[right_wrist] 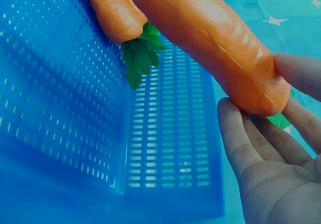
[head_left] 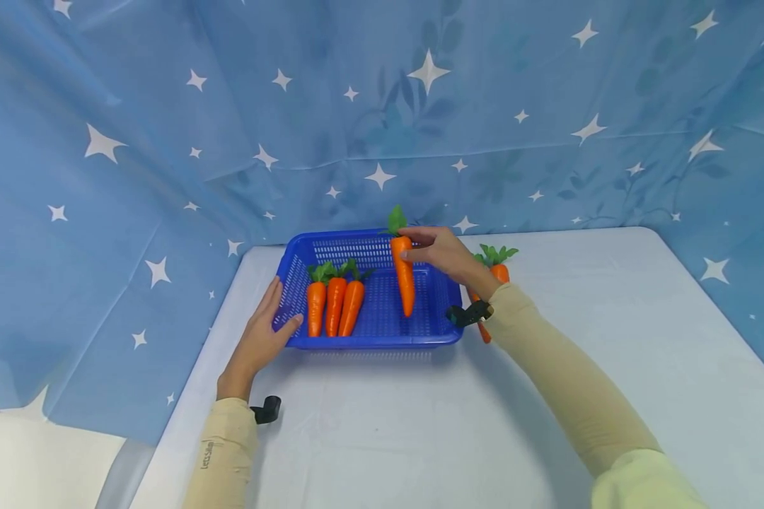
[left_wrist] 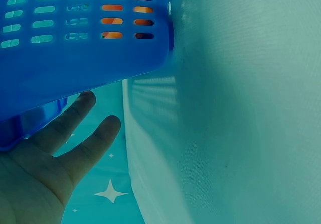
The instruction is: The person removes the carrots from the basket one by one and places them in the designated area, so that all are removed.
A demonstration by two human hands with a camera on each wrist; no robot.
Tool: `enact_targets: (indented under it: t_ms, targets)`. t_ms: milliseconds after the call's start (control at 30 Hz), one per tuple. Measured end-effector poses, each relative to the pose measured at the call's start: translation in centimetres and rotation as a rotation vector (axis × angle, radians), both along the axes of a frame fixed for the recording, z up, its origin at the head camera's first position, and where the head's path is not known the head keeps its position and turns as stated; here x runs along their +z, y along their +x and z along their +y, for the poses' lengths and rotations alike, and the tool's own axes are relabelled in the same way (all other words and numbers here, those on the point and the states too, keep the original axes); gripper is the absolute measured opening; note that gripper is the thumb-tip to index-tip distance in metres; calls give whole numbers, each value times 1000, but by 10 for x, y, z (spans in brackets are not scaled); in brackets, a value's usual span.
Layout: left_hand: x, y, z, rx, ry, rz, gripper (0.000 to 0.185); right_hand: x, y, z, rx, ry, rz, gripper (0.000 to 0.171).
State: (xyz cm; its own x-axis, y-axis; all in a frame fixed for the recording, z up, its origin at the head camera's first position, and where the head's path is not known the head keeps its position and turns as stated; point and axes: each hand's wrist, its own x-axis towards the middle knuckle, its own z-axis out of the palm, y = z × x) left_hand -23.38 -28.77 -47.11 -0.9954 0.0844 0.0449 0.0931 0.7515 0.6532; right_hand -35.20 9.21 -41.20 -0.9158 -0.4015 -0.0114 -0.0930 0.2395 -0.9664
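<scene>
My right hand (head_left: 438, 249) pinches a toy carrot (head_left: 404, 276) by its thick top end, between thumb and fingers. This carrot hangs tip down over the right half of a blue plastic basket (head_left: 382, 342). In the right wrist view its orange body (right_wrist: 210, 28) slants over the basket, with the leaves mostly hidden behind the hand. Three more carrots (head_left: 334, 304) lie side by side in the basket's left part, green tops to the back. At the basket's left end rests my left hand (head_left: 264, 339), its fingers straight along the outer wall (left_wrist: 75, 58) and its thumb at the rim.
Right of the basket, partly hidden by my right forearm, more carrots (head_left: 499, 273) lie on the white-covered table (head_left: 382, 424). A blue curtain with white stars (head_left: 382, 127) hangs behind the table and along its sides.
</scene>
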Motion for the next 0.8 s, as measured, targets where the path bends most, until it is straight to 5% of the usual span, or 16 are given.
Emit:
enact_targets:
  t_ms: [800]
  targets:
    - [-2, 0, 0, 5, 6, 5, 88, 0, 1, 44, -101, -7, -35, 62]
